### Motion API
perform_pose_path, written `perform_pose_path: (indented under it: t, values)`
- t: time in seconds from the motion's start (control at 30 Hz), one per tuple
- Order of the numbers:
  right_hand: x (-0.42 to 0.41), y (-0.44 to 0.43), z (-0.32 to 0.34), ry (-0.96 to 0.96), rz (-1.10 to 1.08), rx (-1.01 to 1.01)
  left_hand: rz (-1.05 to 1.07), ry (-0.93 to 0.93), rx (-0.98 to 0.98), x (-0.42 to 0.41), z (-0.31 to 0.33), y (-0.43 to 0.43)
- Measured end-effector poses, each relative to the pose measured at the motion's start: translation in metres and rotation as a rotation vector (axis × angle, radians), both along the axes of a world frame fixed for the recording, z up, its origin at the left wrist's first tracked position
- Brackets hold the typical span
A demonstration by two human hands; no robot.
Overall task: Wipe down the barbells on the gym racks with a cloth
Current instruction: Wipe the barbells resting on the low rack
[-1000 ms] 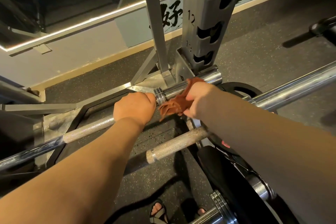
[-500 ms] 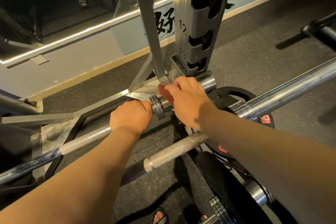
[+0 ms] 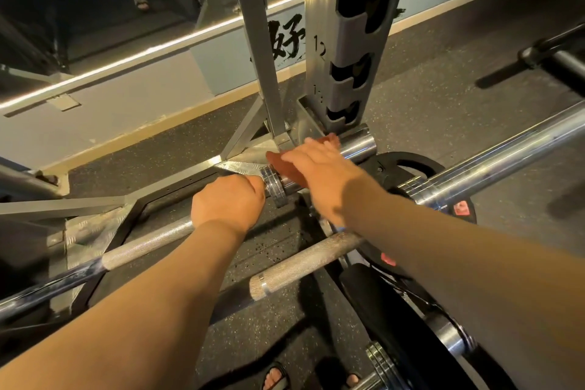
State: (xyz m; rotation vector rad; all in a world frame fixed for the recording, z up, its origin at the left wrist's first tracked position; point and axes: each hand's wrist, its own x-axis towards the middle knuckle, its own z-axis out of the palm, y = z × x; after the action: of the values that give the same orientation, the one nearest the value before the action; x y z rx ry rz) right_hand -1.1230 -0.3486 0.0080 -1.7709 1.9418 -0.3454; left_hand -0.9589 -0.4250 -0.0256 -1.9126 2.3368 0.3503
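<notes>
Rubber flooring beside the rack (image 3: 345, 41) — the barbell (image 3: 142, 250) runs lower-left to upper-right. Left hand (image 3: 228, 203) wraps its shaft at the collar; right hand (image 3: 319, 168), fingers (image 3: 311, 149) nearly straight, presses the cloth (image 3: 280, 165) onto the sleeve (image 3: 356, 144) — bare end just ahead.

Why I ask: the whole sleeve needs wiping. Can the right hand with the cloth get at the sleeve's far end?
Probably yes. The right hand presses the cloth on the sleeve just short of its bare end; nothing lies between, though the rack upright stands close behind.
</notes>
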Motion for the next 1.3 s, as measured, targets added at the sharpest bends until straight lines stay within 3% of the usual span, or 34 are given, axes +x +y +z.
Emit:
perform_pose_path:
  t: [0.17,0.27,0.33,0.47,0.57,0.77,0.93,1.03,1.2,1.3]
  values:
    - [-0.031,0.004,-0.009,-0.023,-0.298,-0.171,-0.019,0.014,0.000,0.001,0.002,0.000]
    - [0.013,-0.006,-0.006,-0.024,-0.263,-0.051,-0.025,0.023,0.007,0.001,0.002,0.001]
    - [0.040,-0.007,-0.001,-0.150,-0.227,0.008,-0.011,0.027,0.016,0.000,0.002,0.001]
    - [0.057,-0.002,0.000,-0.342,-0.256,-0.127,0.010,0.047,0.039,0.002,0.000,0.000]
    - [0.068,-0.001,-0.003,-0.260,-0.081,-0.099,0.030,0.101,0.047,0.004,0.003,0.002]
    - [0.045,-0.047,-0.024,-0.066,-0.054,-0.076,-0.042,0.034,0.053,0.003,0.005,0.000]
    - [0.046,-0.043,-0.040,-0.026,-0.034,-0.442,-0.238,0.039,0.089,0.015,0.014,0.000]
    - [0.048,-0.043,-0.042,-0.014,-0.063,-0.508,-0.308,0.028,0.060,0.048,0.017,0.001]
    - [0.048,-0.045,-0.041,-0.014,-0.032,-0.590,-0.002,-0.111,0.000,0.162,0.010,0.002]
    - [0.049,-0.046,-0.042,0.064,-0.044,-0.515,0.060,-0.120,0.003,0.179,0.007,-0.006]
